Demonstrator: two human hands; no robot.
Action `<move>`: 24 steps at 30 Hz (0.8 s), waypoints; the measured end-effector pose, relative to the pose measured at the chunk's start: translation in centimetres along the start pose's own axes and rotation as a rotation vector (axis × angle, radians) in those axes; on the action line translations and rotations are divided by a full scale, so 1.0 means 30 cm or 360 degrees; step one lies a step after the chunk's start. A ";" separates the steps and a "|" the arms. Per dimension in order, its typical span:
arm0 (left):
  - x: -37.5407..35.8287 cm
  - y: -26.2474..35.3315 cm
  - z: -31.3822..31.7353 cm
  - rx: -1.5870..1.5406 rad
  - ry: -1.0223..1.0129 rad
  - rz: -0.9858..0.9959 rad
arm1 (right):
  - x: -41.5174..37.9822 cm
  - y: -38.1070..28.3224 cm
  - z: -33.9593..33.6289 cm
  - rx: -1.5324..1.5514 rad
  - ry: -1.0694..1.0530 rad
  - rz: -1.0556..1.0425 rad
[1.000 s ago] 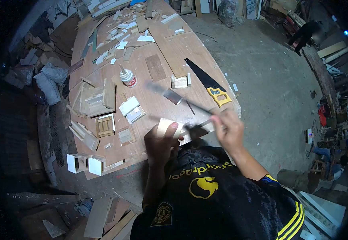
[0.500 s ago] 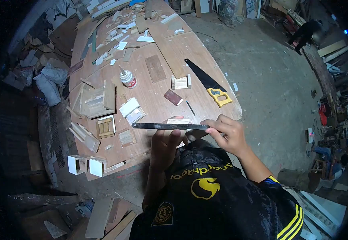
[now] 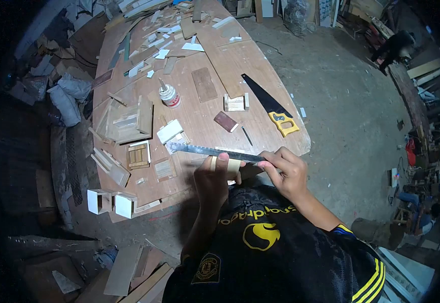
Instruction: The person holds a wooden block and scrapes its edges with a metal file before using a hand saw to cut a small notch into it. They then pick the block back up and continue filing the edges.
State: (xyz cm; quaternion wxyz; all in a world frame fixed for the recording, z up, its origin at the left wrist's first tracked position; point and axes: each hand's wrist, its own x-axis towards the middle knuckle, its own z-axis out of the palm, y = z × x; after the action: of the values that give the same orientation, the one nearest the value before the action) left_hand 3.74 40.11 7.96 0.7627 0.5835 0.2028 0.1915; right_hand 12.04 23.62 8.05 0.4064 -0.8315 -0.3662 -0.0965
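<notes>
My right hand pinches the right end of a hacksaw blade, a long, flat, dark metal strip. The blade points left over the table's near edge and tilts slightly down to the right. My left hand is closed around a small pale wooden piece, its thumb on top near the blade's lower edge. Part of that piece is hidden behind the fingers. Beyond the blade lie a pencil and a reddish-brown sanding block.
The wooden table carries a yellow-handled handsaw, a glue bottle, a small wooden frame, a larger wooden assembly and scattered offcuts. White-faced boxes stand at the near left corner. Another person bends far right.
The blade has turned so its broad face shows more, and its left end sits higher. My left hand has tipped, bringing the pale wooden piece into clearer view. The camera view has shifted slightly.
</notes>
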 end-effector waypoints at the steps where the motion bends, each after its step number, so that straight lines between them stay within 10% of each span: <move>1: 0.000 -0.003 -0.003 -0.0012 0.0019 -0.0014 | -0.001 -0.005 0.006 0.0003 0.0023 0.0016; 21: 0.018 0.002 -0.003 0.0304 0.0434 0.0153 | -0.001 0.044 0.042 0.0309 0.0290 0.0241; 24: 0.020 0.024 -0.018 0.0219 0.0181 0.0086 | 0.021 0.047 -0.013 0.0725 -0.0131 0.0677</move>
State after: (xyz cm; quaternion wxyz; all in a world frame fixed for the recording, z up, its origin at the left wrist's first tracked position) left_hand 3.92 41.03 8.48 0.7026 0.6280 0.2428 0.2303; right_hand 13.52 23.09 7.74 0.5782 -0.7802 -0.2122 0.1089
